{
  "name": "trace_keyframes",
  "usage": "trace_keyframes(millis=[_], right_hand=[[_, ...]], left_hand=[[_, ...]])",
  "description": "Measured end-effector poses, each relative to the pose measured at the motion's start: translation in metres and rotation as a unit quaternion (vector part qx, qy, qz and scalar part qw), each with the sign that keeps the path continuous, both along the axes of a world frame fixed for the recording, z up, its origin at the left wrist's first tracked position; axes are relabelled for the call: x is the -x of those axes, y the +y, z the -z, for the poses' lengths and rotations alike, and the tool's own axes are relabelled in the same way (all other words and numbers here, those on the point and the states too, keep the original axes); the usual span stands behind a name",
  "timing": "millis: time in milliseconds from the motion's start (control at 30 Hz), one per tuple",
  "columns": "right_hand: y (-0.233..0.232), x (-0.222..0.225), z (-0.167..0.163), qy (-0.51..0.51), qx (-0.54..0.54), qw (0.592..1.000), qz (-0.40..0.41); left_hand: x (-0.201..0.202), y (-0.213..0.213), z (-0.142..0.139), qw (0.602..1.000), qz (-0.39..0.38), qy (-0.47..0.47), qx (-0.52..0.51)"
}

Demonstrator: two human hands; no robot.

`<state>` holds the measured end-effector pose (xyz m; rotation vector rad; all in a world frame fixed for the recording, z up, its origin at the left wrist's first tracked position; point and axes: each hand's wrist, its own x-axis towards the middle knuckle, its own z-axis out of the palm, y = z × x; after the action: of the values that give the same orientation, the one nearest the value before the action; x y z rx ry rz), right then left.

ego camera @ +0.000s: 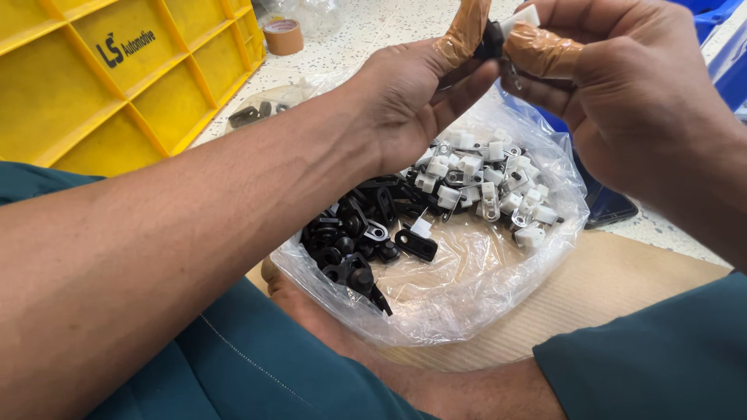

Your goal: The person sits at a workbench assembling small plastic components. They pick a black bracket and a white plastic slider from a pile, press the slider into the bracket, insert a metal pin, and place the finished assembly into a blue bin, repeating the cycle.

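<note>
Above the clear bag (467,288) of black and white clips, the left hand (412,101) and right hand (622,93) meet; taped fingers (541,50) of both pinch a small black-and-white clip (502,31) between them, equally near each.

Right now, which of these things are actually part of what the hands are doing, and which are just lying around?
In use:
- left hand and right hand, pinching a small black and white part between taped fingertips
- clear bag with black clips and white clips

Lying about:
- yellow crate
- roll of brown tape
- second small bag
- blue bin
</note>
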<state>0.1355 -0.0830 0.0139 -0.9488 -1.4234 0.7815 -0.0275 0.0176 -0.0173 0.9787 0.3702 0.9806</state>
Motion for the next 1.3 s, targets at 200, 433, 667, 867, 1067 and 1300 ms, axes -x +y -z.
trace_keyframes(millis=[200,433,667,867,1067,1300], right_hand=[[0.000,0.004,-0.009,0.043,0.085,0.995,0.012],[0.011,0.001,-0.012,0.093,0.204,0.974,-0.011],[0.000,0.002,-0.002,-0.109,-0.033,0.990,0.085],[-0.004,0.004,0.002,-0.240,-0.138,0.954,0.117],[-0.004,0.010,-0.002,-0.194,-0.064,0.969,0.139],[0.002,0.016,-0.010,-0.087,0.002,0.985,0.151]], left_hand=[[0.002,0.013,-0.009,0.910,-0.157,0.169,-0.343],[0.017,-0.006,-0.018,0.746,-0.270,0.226,-0.565],[0.004,-0.014,-0.035,0.991,0.003,0.125,0.052],[0.011,-0.011,-0.036,0.976,0.103,0.099,0.166],[0.010,-0.009,-0.038,0.980,0.024,0.198,-0.014],[0.004,-0.007,-0.027,0.900,-0.153,0.245,-0.327]])
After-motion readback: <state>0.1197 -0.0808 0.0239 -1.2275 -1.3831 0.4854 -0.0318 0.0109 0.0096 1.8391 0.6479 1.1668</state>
